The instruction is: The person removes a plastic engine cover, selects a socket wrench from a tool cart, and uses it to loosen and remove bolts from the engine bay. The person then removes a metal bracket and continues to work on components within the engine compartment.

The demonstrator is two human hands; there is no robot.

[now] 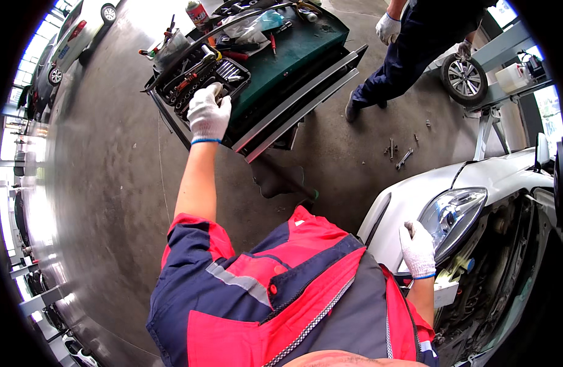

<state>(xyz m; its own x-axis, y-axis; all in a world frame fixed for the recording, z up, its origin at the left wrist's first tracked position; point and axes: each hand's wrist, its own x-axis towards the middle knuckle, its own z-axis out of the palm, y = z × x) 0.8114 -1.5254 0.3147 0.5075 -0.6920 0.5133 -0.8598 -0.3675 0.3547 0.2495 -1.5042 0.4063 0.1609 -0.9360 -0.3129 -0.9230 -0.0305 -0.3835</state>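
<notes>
My left hand [209,114], in a white knit glove with a blue cuff, reaches to the near edge of an open black tool case [242,84]. Its fingers are bent and closed over the edge of the case; whatever they hold is hidden. Sockets and bright metal bits [230,71] fill the case, and a ratchet-like tool with a red part [187,81] lies across it. My right hand [417,249], gloved the same way, is beside the headlight [453,217] of a white car. Its fingers are curled in, and no object shows past them.
The case rests on a dark green tool cart [294,61] with metal rails sticking out. Wrenches [404,159] lie on the floor. At the upper right, a co-worker in dark trousers [410,55] stands near a wheel [464,79]. The white car's hood area [489,269] is open.
</notes>
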